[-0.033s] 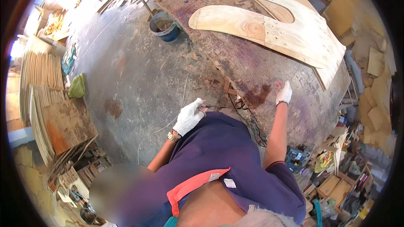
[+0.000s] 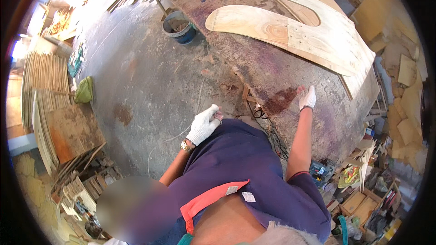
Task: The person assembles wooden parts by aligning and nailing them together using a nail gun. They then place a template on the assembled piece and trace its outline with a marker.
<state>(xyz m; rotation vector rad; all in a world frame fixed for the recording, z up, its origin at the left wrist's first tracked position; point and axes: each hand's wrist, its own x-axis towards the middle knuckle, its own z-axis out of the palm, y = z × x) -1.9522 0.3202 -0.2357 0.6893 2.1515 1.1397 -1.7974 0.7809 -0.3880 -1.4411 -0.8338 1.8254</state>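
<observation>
My left hand (image 2: 204, 124), in a white glove with bare fingertips, hovers in front of my dark clothing with its fingers loosely bent and apart. Nothing shows in it. On the worn tabletop (image 2: 334, 109) to the right rests my right hand (image 2: 308, 98), gloved the same way, fingers stretched forward and no object visible under them. Beyond that hand lies a large U-shaped plywood panel (image 2: 313, 45), pale and rounded at its ends, on top of other plywood pieces. Neither hand touches the panel.
A dark blue bucket (image 2: 180, 28) stands on the floor beside the table. Plywood sheets (image 2: 43, 79) are stacked at the left, near a green bag (image 2: 83, 90). Cables (image 2: 274, 138) hang by the table's near edge. Tools and wooden boxes (image 2: 361, 203) clutter the lower right.
The view has shifted very slightly. The fingers of my right hand reach a little farther forward on the tabletop; my left hand stays nearly in place.
</observation>
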